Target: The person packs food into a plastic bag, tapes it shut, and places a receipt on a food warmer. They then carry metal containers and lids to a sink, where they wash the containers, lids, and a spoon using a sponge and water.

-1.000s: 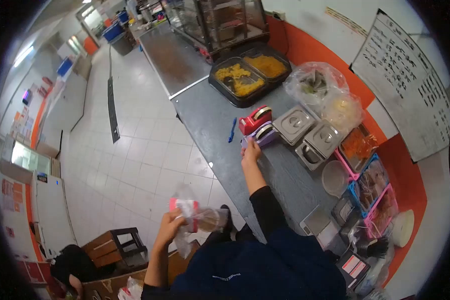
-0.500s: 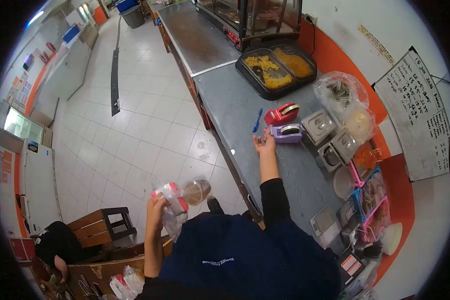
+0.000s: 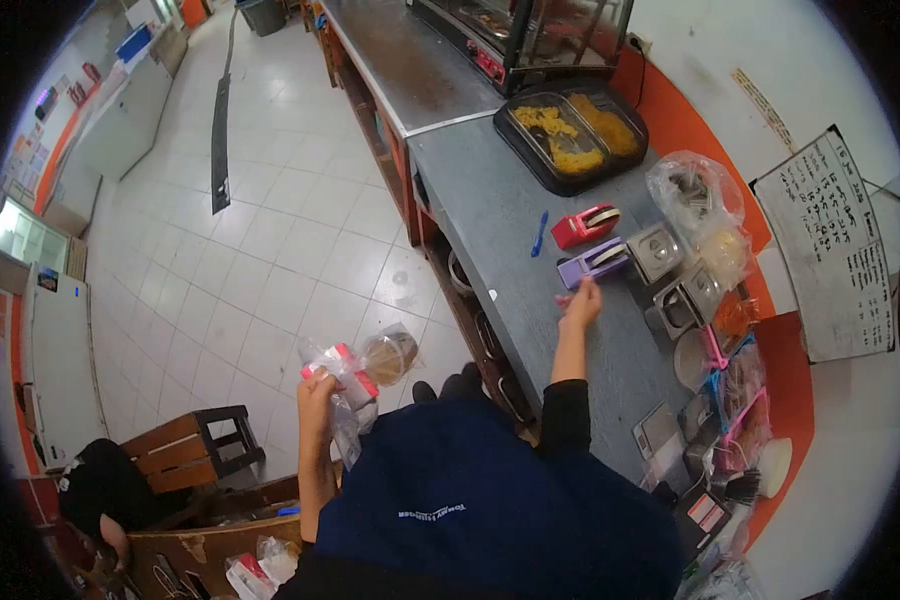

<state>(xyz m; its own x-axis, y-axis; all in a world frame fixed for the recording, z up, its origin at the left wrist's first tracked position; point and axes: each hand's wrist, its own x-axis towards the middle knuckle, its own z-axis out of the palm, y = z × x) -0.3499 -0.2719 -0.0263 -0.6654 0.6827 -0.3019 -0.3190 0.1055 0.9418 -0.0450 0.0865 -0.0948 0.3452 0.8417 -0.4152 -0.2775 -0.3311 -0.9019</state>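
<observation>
My left hand (image 3: pixel 320 388) grips a clear plastic bag (image 3: pixel 346 412) over the floor, beside the counter. Red-and-white packets (image 3: pixel 353 370) show through the plastic. Against them is a round clear tub (image 3: pixel 389 357) with brownish contents, also in plastic. My right hand (image 3: pixel 580 303) is over the counter at the near side of a purple tape dispenser (image 3: pixel 577 271). Its fingers are curled close together; whether tape is between them is too small to see. A red tape dispenser (image 3: pixel 582 229) stands just behind the purple one, with a blue pen (image 3: pixel 540 234) to its left.
A black tray (image 3: pixel 570 185) of yellow food sits farther along the grey counter (image 3: pixel 470 180), near a glass display case (image 3: pixel 560 45). Metal containers (image 3: pixel 654 252) and bagged goods (image 3: pixel 725 255) line the wall side. A person (image 3: pixel 105 490) and wooden chair (image 3: pixel 185 450) are lower left.
My right hand has gone from spread fingers beside the purple dispenser to curled fingers at its near side. That dispenser has turned at an angle. My left hand still holds the bag.
</observation>
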